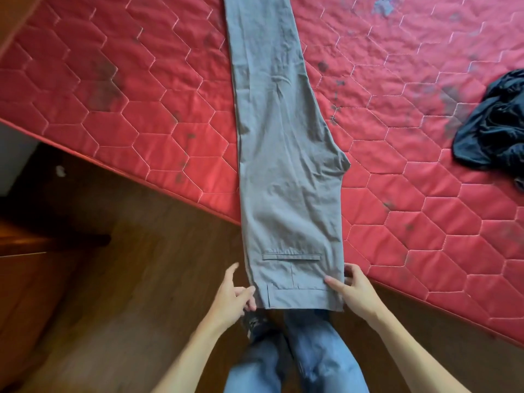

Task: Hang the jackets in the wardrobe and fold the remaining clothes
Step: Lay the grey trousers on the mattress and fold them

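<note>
Grey trousers (286,154) lie folded lengthwise, leg on leg, across the red quilted mattress (127,89). Their waistband end hangs over the mattress edge toward me, back pocket facing up. My left hand (232,296) pinches the waistband's left corner between thumb and fingers. My right hand (353,290) grips the right corner, thumb on top of the cloth and fingers behind it. The far leg ends run out of the top of the view.
A crumpled dark navy garment (493,123) lies on the mattress at the right edge. Brown wooden floor (127,265) lies below the mattress edge. Dark wooden furniture (31,242) stands at the left. My legs in blue jeans (309,355) are just beneath the waistband.
</note>
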A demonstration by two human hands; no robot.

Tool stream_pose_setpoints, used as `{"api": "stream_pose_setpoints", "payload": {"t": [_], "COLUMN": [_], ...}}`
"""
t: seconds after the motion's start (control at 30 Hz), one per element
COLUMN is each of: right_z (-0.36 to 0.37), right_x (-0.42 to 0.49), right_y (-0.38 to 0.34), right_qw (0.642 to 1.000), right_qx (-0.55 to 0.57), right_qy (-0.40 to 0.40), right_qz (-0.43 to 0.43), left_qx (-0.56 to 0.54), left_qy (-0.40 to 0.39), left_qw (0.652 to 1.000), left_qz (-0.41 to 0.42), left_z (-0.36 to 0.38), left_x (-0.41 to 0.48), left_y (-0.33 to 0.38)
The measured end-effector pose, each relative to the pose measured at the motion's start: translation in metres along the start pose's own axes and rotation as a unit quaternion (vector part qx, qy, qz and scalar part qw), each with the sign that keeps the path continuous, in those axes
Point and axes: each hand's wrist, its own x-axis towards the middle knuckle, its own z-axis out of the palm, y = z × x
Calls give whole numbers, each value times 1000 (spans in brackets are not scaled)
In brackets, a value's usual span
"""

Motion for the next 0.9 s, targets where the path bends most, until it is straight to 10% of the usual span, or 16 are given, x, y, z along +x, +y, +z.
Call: {"api": "stream_pose_setpoints", "payload": {"t": [0.27,0.5,0.67,0.9], "right_z": [-2,-15,-38,-61], "right_x": [-33,-40,-20,33], "right_y": [-34,-79,-110,-155], "right_qw": [988,950,939,975], "right_qx": [126,292,311,-109], "right_qy": [-15,-75,-126,-68], "right_qz": [-85,-81,-76,-180], "left_qx": [157,379,238,74], "left_qy": [120,206,184,160], "left_qw": [974,809,850,927], "left_qz": [115,398,432,331], "left_z": [11,20,-4,-24], "left_x": [-12,-15,4,34], "left_y": [-6,32,63,125]}}
